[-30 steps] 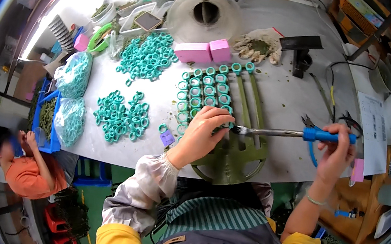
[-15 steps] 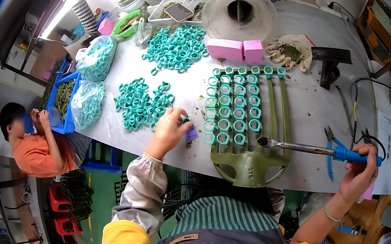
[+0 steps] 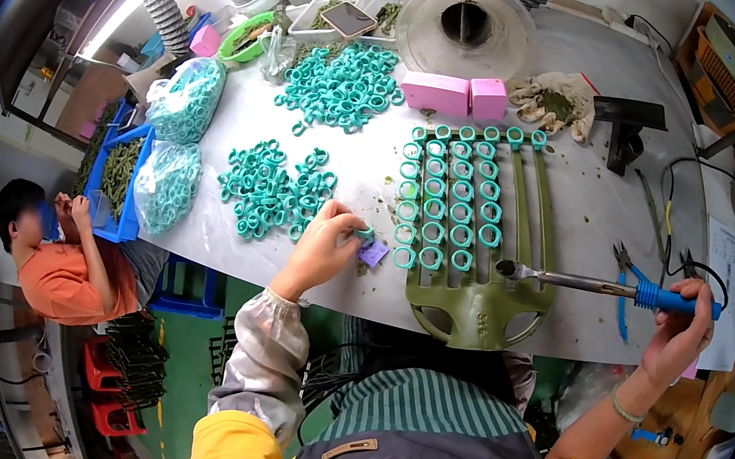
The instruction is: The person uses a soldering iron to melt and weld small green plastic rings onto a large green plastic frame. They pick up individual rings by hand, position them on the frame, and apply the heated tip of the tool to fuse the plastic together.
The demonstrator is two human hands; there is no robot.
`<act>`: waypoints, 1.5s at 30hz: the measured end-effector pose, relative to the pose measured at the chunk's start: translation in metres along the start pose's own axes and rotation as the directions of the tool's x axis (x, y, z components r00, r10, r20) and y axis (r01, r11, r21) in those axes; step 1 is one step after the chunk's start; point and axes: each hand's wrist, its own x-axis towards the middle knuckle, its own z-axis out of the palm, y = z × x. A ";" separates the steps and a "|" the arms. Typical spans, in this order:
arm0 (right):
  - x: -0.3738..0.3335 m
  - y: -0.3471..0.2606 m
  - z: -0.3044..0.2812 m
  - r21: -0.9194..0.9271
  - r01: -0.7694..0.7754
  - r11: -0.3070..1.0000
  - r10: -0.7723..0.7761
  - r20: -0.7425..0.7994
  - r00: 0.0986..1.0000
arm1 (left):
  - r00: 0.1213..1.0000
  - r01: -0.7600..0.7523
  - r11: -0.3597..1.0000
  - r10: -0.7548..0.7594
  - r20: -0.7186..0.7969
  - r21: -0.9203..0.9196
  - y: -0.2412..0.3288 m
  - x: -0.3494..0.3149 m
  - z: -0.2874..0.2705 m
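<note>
My left hand (image 3: 325, 247) pinches a small teal ring (image 3: 367, 232) at its fingertips, beside a small purple piece (image 3: 372, 254) on the table. Closed around the blue handle of a soldering iron (image 3: 587, 284) is my right hand (image 3: 685, 326). The iron's metal tip points left, over the lower part of an olive-green comb-like rack (image 3: 480, 309). Rows of teal rings (image 3: 434, 209) stand along the rack's left bars, while its two right bars carry rings only at their far ends. A loose pile of teal rings (image 3: 269, 192) lies left of my left hand.
A larger ring pile (image 3: 341, 85) and pink blocks (image 3: 435, 93) lie farther back. Bagged rings (image 3: 165, 187) are at the left edge. Pliers (image 3: 623, 294), a black stand (image 3: 625, 134) and a cable occupy the right side. Another person (image 3: 71, 268) sits at left beside a blue crate (image 3: 137, 183).
The teal ring at my left fingertips shows more plainly now. The whole view has shifted slightly; my right hand keeps the soldering iron over the rack.
</note>
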 end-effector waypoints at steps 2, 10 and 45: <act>0.001 0.000 -0.002 -0.004 -0.001 1.000 0.001 -0.001 1.000 | 0.998 0.002 1.000 -0.001 0.062 -0.020 0.004 -0.001 -0.007; 0.000 -0.001 -0.005 -0.028 -0.003 1.000 0.002 -0.027 1.000 | 0.981 0.090 0.952 -0.136 -0.141 -0.291 0.021 0.001 -0.001; 0.017 0.005 -0.021 0.004 -0.021 1.000 0.021 -0.012 1.000 | 0.928 0.130 0.879 0.056 -0.369 0.459 -0.046 0.082 -0.036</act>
